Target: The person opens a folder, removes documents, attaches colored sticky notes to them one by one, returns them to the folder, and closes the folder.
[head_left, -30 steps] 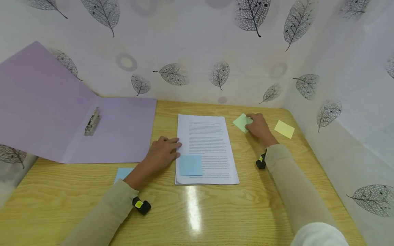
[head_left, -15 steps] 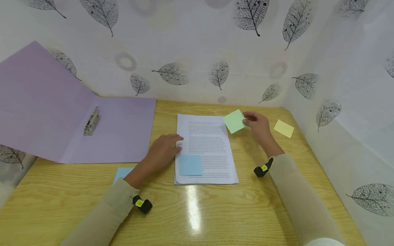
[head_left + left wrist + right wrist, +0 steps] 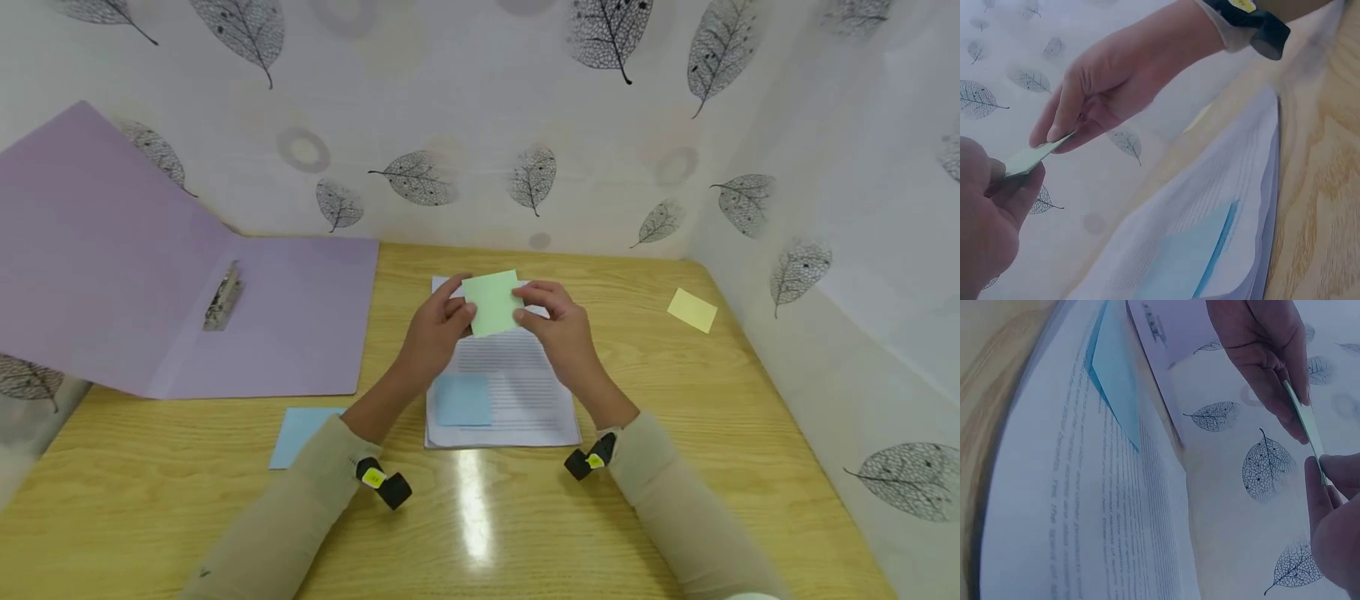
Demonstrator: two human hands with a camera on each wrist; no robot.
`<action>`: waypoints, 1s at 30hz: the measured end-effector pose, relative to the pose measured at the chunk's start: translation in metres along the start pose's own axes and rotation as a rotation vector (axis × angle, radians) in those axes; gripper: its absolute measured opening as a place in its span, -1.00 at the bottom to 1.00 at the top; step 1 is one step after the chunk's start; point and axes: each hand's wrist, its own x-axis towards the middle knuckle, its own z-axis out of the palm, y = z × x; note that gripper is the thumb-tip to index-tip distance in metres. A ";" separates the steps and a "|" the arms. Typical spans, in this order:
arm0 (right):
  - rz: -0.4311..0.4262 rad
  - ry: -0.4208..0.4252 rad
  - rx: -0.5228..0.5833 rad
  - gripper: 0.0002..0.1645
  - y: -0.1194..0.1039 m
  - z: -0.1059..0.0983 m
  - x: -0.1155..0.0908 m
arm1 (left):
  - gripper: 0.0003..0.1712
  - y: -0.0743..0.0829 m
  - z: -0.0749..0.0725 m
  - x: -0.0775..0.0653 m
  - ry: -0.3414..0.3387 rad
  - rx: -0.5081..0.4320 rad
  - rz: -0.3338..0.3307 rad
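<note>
A square green sticky note [image 3: 492,303] is held up above the printed sheets [image 3: 525,400], pinched at both side edges. My left hand [image 3: 433,332] grips its left edge between thumb and fingers; my right hand [image 3: 558,329] pinches the right edge. In the left wrist view the green note [image 3: 1025,159] appears nearly edge-on between the two hands. A blue sticky note [image 3: 463,400] lies on the lower left of the top page, and the right wrist view shows one edge of this blue note [image 3: 1116,375] lifted from the paper.
An open purple folder [image 3: 300,317] with a metal clip [image 3: 223,298] lies at the left, its cover leaning on the patterned backdrop. Another blue note [image 3: 300,433] sits near my left sleeve. A yellow note [image 3: 692,310] lies at the right on the wooden table [image 3: 675,367].
My right hand has lifted the green note from the table and carried it left over the pages. My left hand has left the paper's edge, risen, and taken the note's other side.
</note>
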 end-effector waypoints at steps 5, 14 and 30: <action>-0.056 -0.107 -0.156 -0.47 -0.002 0.003 -0.002 | -0.43 0.000 -0.004 0.001 0.051 0.022 -0.024; -0.164 -0.279 -0.321 -0.18 -0.005 0.002 -0.001 | -0.40 0.001 -0.005 0.000 0.031 -0.007 -0.033; -0.169 -0.163 -0.340 -0.77 -0.003 0.006 -0.001 | -0.49 0.000 -0.009 -0.001 -0.001 -0.135 -0.133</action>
